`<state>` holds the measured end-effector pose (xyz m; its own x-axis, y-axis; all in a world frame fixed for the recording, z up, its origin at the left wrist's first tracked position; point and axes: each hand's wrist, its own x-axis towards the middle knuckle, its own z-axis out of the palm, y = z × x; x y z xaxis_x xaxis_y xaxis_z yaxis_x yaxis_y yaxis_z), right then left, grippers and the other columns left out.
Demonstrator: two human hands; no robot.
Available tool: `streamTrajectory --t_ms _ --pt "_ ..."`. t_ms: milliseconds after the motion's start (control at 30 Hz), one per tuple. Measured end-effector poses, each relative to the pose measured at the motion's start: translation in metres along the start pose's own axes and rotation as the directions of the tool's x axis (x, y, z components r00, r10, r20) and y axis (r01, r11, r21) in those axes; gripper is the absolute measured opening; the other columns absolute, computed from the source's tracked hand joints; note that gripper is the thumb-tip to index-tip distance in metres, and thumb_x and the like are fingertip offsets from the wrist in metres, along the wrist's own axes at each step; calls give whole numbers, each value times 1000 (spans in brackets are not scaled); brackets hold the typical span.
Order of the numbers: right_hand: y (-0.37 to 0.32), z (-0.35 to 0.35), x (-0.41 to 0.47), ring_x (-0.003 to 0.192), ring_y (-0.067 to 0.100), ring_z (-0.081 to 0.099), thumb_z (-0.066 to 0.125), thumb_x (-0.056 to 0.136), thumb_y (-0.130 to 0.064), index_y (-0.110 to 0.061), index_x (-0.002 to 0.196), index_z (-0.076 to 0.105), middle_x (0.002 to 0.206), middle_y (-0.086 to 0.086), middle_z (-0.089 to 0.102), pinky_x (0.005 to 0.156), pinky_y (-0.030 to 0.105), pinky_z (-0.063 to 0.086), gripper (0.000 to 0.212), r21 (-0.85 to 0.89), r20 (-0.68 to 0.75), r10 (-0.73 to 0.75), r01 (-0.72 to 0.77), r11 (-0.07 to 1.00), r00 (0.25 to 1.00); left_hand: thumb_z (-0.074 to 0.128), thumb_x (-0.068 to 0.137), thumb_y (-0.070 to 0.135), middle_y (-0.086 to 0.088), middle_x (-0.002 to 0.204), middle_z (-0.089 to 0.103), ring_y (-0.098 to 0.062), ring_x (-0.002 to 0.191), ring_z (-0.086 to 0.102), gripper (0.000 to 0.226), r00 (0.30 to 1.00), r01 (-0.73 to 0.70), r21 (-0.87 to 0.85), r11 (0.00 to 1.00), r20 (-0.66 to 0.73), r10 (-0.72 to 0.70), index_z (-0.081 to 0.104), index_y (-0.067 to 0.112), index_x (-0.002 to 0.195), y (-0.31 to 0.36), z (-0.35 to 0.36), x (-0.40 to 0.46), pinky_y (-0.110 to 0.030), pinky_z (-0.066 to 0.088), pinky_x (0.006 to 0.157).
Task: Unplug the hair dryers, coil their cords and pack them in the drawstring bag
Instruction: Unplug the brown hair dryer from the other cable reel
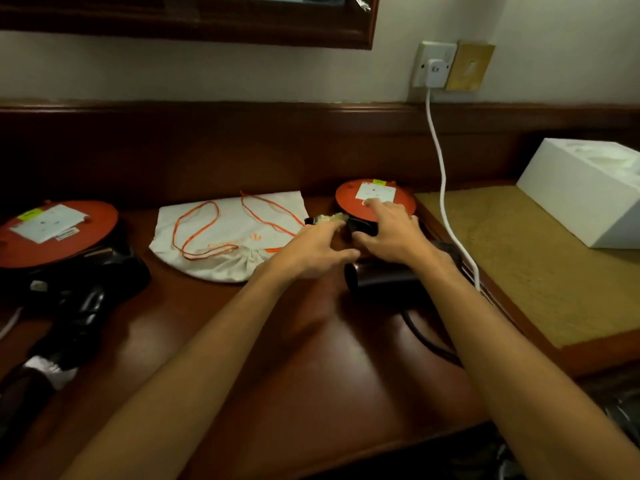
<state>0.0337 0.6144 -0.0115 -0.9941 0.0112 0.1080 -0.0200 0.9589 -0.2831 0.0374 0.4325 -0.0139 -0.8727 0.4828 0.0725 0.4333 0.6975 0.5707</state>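
A black hair dryer (pixel 381 280) lies on the wooden desk (pixel 311 358), and its black cord (pixel 429 341) runs under my right arm. My right hand (pixel 391 233) rests on the right orange cord reel (pixel 349 199). Its index finger is on the reel's white socket plate and its thumb lies beside a black part (pixel 362 227) at the reel's edge. My left hand (pixel 311 251) reaches in from the left with its fingers stretched toward that part. The white drawstring bag (pixel 228 233) with orange strings lies flat to the left. A second black dryer (pixel 81 306) lies at far left.
A second orange reel (pixel 52 230) sits at the far left. A white cable (pixel 443 188) hangs from a white plug in the wall socket (pixel 435 69) down to the desk. A white box (pixel 588 192) stands on a tan mat (pixel 536 265) at the right.
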Motion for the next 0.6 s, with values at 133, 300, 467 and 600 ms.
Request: streamTrajectory --t_ms 133,300,467,600 --pt "25 -4 -45 132 33 44 66 90 -33 -18 144 44 138 10 53 108 54 39 60 190 -199 81 -43 981 977 72 89 53 -5 149 56 -24 135 54 78 994 -50 -35 998 93 53 44 19 152 22 33 -1 -34 44 106" --pt "48 -5 -108 110 33 53 66 85 -19 -9 109 62 110 13 59 94 46 48 26 293 -367 292 -188 938 883 70 93 46 -7 136 58 -25 123 55 68 996 -87 -14 996 -4 87 42 24 151 14 70 -12 -38 46 103" --pt "70 12 -164 98 31 62 76 85 -36 -13 110 60 107 12 63 83 40 51 37 294 -128 417 -368 882 900 62 100 38 -7 137 52 -22 123 48 63 993 -58 -142 988 -111 42 36 22 156 -1 89 -38 -35 43 105" --pt "70 25 -186 107 30 64 69 93 -36 -19 130 56 119 9 66 83 39 52 43 179 -103 363 -341 923 926 61 101 40 -7 140 54 -22 122 50 63 979 -77 -101 992 -196 56 38 20 156 -9 92 -51 -32 43 101"
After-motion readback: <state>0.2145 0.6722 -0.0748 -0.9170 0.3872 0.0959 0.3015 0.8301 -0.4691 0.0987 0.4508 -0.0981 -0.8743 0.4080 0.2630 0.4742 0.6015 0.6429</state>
